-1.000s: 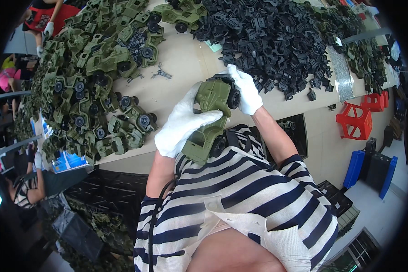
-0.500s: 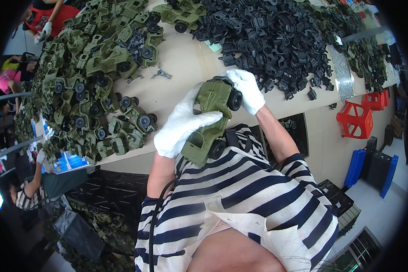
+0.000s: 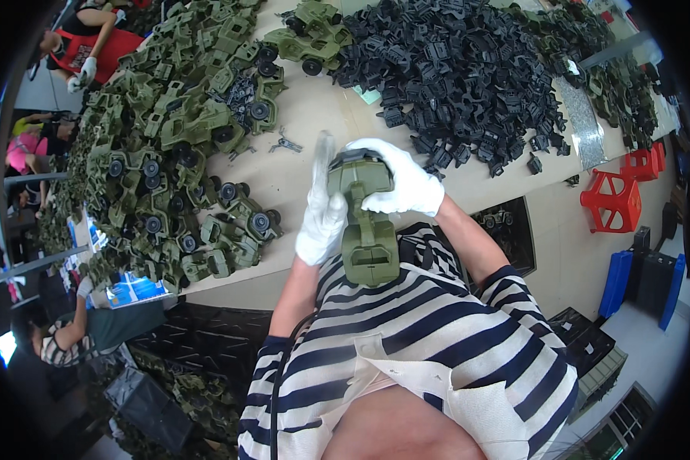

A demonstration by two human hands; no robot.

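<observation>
A green toy military vehicle [image 3: 369,253] is held upright on its end close to my striped shirt, with a dark part [image 3: 353,158] across its far end. My white-gloved right hand [image 3: 402,180] wraps over the far end and right side, gripping it. On the left side, my gloved left hand [image 3: 323,218] has its fingers stretched out and pointing away from me, blurred at the tips. Its thumb lies near or against the vehicle's side; whether it touches I cannot tell. The vehicle's underside is hidden.
Green toy vehicles [image 3: 207,126] pile up on the table's left. A heap of black plastic parts [image 3: 460,84] fills the back right. A small grey piece [image 3: 285,143] lies between them. Red stools [image 3: 612,201] stand at right. Other people [image 3: 92,50] work at left.
The vehicle has turned so its length points straight toward me. My left hand has loosened from around it and straightened its fingers, while my right hand has moved over its end.
</observation>
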